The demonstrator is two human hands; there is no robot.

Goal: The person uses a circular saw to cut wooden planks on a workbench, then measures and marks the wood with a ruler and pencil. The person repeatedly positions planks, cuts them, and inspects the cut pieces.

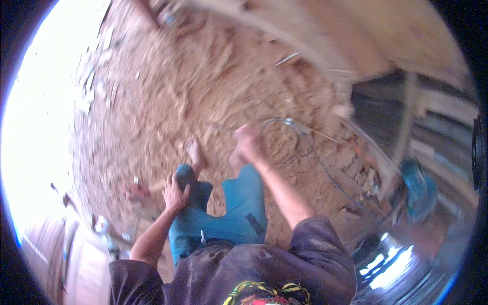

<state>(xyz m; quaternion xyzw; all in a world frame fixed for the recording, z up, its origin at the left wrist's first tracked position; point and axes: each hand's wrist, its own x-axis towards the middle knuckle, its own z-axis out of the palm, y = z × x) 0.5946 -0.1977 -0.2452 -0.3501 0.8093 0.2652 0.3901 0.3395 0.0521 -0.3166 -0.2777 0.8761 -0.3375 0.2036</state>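
Right hand point(248, 142) closes on a thin looped wire point(284, 137) above the dirt ground point(203, 91), keeping it off the soil; left hand point(175, 193) rests open on the blue-trousered thigh point(195, 203), bracing.

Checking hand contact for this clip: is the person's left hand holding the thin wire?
No. The left hand rests on the thigh of the teal trousers, while the thin wire loops beside the right hand.
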